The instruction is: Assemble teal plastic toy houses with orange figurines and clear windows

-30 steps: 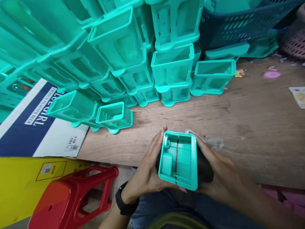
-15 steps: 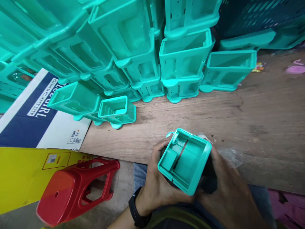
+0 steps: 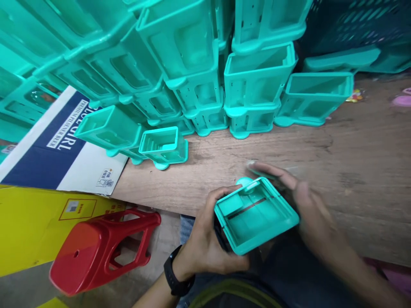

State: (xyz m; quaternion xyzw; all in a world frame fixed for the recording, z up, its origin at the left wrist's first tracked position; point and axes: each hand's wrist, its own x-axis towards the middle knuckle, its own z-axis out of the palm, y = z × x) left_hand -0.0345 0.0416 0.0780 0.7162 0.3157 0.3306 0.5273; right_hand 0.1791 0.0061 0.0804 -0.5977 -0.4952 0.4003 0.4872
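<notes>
A teal plastic box [image 3: 257, 220] is tilted in front of me, its open top facing up. Inside it a raised block and a narrow dark slot show. My left hand [image 3: 208, 246], with a black band at the wrist, is wrapped round the box's left side and lower edge. On the other side, my right hand [image 3: 313, 209] is off the box, slightly blurred, with its fingers stretched out toward the bench. It holds nothing that I can make out. The underside of the box is hidden.
Stacked teal boxes [image 3: 192, 60] fill the back of the wooden bench [image 3: 362, 184], and a small one [image 3: 163, 147] stands nearer. A blue and white carton [image 3: 73, 149] is at left, above a red stool [image 3: 80, 256]. A dark crate [image 3: 359, 25] sits back right.
My right hand has come off the box and swung to the right and up. The box has turned in my left hand and now leans to the right.
</notes>
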